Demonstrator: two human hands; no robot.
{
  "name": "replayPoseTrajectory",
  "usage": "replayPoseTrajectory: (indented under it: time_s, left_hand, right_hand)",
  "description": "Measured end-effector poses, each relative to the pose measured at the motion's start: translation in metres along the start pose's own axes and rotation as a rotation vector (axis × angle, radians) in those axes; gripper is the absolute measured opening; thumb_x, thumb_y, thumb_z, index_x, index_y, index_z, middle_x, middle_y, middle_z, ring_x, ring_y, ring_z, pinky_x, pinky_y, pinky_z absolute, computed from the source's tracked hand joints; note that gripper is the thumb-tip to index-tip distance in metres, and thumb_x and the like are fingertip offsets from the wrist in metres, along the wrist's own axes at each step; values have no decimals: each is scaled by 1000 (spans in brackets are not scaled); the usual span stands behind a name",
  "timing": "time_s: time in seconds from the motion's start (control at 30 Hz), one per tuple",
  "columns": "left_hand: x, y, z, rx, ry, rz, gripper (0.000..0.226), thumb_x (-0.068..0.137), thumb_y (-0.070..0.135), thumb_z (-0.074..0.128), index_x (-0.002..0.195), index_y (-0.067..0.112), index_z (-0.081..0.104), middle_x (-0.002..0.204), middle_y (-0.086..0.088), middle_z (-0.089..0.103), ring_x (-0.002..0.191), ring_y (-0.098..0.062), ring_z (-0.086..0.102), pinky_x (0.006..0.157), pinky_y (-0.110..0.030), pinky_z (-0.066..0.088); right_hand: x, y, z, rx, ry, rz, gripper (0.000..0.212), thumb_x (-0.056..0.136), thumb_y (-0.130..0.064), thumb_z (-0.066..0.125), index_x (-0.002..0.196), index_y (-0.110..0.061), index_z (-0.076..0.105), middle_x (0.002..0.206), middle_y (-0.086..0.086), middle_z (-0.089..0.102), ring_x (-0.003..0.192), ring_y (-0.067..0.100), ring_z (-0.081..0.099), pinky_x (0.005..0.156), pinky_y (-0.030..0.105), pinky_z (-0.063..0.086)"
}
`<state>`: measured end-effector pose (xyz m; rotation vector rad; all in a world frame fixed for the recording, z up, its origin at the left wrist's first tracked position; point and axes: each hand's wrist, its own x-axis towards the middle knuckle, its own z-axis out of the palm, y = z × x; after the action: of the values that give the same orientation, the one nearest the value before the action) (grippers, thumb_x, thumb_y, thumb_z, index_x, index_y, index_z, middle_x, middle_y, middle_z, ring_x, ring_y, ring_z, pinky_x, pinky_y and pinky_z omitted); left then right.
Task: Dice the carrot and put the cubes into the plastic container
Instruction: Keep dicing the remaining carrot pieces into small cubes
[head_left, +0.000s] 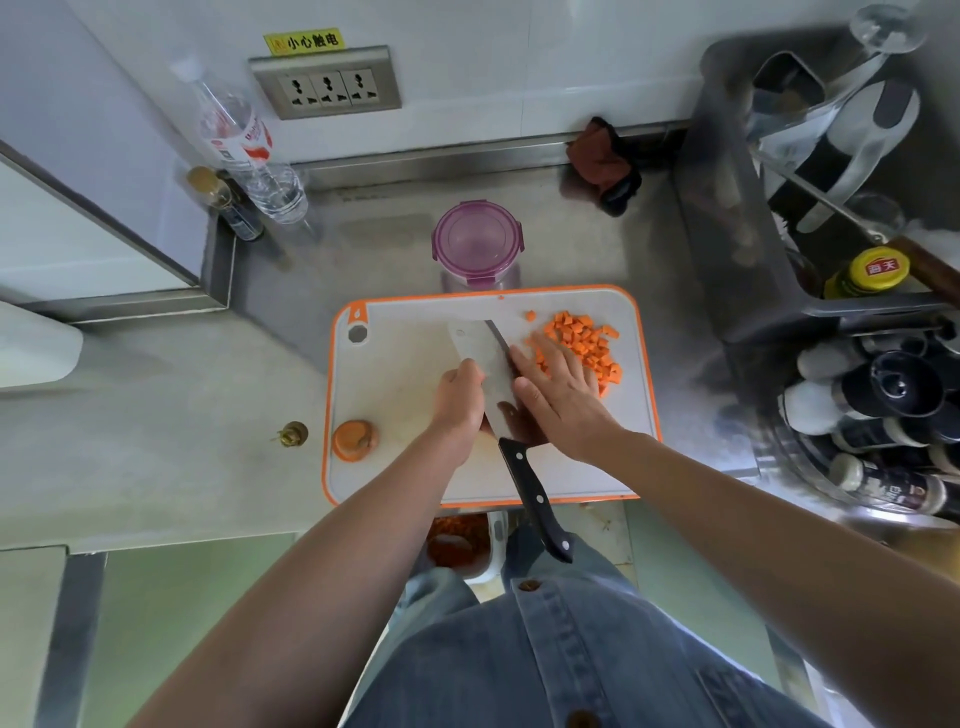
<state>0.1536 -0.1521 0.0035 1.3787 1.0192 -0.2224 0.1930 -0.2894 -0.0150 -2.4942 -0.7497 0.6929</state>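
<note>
Already the dicing looks finished: we see a heap of carrot cubes (582, 338) on the right of the cutting board (395, 374), and only a stub end (354, 440) remains at its near left corner. The transfer is still to do. The plastic container (475, 244) stands on the counter (182, 395) just behind the board and looks empty; we cannot tell whether its lid is on. Our left hand (460, 402) grips the knife (485, 358) by its flat blade, fingers curled, the handle free. Our right hand (563, 395) lies on the cubes, fingers straight and together, seemingly sweeping them onto the blade. A yellow sticker (304, 41) reads 小心触电; a yellow bottle cap (878, 270) reads 海天.
</note>
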Motion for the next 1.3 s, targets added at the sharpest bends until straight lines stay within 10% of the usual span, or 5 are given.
replayPoseTrajectory:
  time_s: [0.63, 0.87, 1.07, 1.2, 1.3]
  left_hand:
    - [9, -7, -16, -200, 190, -112, 46, 85, 29, 32, 115, 4, 57, 113, -19, 64, 103, -37, 61, 94, -54, 50]
    - [-10, 4, -29, -237, 201, -100, 40, 96, 23, 29, 121, 4, 54, 112, -16, 63, 94, -32, 62, 76, -44, 58]
    - [-12, -2, -41, -256, 183, -108, 41, 94, 25, 30, 120, 6, 55, 112, -17, 65, 94, -36, 65, 73, -46, 59]
    - [-16, -2, -49, -268, 161, -85, 34, 98, 24, 30, 120, 8, 51, 108, -15, 62, 83, -27, 63, 53, -33, 56]
    - [-15, -2, -51, -247, 141, -91, 31, 98, 27, 30, 115, 13, 52, 102, -12, 63, 85, -26, 63, 68, -40, 60]
  right_hand:
    - [-25, 10, -3, 208, -91, -96, 48, 95, -59, 18, 140, -53, 33, 159, -12, 7, 145, 15, -2, 116, 47, -2]
    - [-28, 3, 0, 150, -19, 33, 53, 97, -58, 16, 146, -42, 32, 159, -7, 8, 145, 20, 1, 118, 53, 4]
    - [-24, -33, 7, 95, -137, -210, 48, 94, -57, 18, 139, -53, 36, 159, -10, 7, 144, 18, 0, 114, 48, 2]
    - [-20, -25, 15, 119, -73, 6, 53, 101, -52, 21, 147, -31, 35, 158, -7, 12, 145, 20, 3, 116, 48, 4]
    - [-20, -16, 16, 62, -30, 159, 51, 103, -42, 24, 148, -18, 33, 158, -4, 15, 143, 24, 8, 117, 47, 11]
